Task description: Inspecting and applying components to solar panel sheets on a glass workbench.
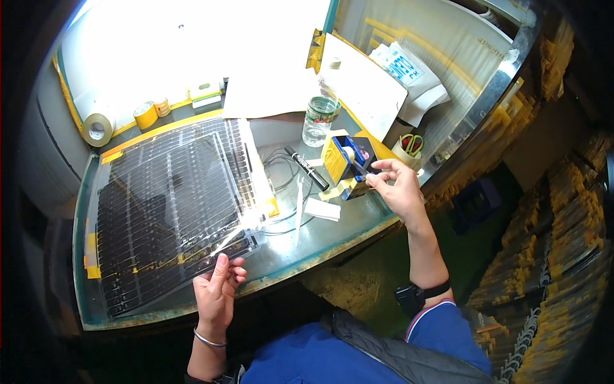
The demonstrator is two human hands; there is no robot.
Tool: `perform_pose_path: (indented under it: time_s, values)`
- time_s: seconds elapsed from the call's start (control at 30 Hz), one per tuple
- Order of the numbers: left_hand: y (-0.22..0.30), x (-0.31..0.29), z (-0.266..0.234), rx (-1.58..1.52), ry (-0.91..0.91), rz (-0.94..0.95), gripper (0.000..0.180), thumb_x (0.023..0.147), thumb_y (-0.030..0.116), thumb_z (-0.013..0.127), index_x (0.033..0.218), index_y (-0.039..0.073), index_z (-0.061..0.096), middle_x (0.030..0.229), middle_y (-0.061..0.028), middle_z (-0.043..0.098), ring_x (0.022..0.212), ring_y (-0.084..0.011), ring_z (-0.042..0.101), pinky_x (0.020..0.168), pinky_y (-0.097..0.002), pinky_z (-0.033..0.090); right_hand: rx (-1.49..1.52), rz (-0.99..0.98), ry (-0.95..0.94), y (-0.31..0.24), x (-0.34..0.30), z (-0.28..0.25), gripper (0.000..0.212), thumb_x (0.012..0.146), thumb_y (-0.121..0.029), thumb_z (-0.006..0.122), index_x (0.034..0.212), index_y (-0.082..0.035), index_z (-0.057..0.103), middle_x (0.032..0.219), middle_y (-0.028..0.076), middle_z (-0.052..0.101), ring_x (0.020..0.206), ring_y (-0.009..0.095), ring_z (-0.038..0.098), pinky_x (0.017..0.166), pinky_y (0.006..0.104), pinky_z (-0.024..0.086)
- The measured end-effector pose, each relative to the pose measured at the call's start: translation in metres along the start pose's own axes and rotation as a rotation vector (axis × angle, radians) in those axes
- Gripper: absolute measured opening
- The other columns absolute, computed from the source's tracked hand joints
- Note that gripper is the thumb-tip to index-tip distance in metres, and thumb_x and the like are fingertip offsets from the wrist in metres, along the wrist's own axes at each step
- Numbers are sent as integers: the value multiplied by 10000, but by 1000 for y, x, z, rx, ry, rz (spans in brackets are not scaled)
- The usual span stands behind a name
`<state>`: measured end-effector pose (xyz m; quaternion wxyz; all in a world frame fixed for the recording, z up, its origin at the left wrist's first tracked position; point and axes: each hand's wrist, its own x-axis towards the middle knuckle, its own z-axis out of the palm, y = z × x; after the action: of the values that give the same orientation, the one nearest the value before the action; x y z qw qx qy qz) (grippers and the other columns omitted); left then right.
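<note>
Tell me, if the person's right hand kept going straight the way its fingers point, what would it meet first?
The right hand points up-left at the blue and yellow tape dispenser, which its fingertips already seem to touch, so that comes first. Beyond it stands the clear water bottle, though depth is hard to judge.

The dark sheet (pixel 169 211), a flat grid of small black cells under glossy film with yellow tape tabs at its edges, lies just ahead of the left hand (pixel 217 291), whose fingertips touch its near edge. The blue-and-yellow tape dispenser (pixel 348 160) stands upright, touching the right hand's (pixel 396 189) fingertips.
</note>
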<state>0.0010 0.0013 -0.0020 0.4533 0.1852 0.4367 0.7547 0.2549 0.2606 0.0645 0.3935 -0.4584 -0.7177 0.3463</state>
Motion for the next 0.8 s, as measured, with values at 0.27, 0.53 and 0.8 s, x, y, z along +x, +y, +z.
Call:
perform_pose_path:
  time_s: [0.27,0.53,0.8]
  values:
    - [4,-4,-1,19,43,1,226,981,184,547,1060,-18,611,940,-152,674,746,-155,633,659,-273,514,-824,-225,14,-20,-25,16,301,758,-112,733,1011,-48,584,767,90,677,795,192,606,910,373,375]
    - [5,1,8,19,-40,-53,286,999,206,511,1035,-52,628,994,-179,679,789,-159,654,701,-266,536,308,-399,-495,-59,-77,97,142,720,-101,813,819,-63,719,1272,200,559,1247,292,489,1051,409,341]
    - [9,-4,3,-36,-64,-56,266,984,196,539,1091,-31,629,1008,-176,679,844,-188,667,739,-291,554,357,-252,-507,-58,-93,137,93,829,-127,730,881,-55,703,1339,200,484,1291,303,423,1077,423,294]
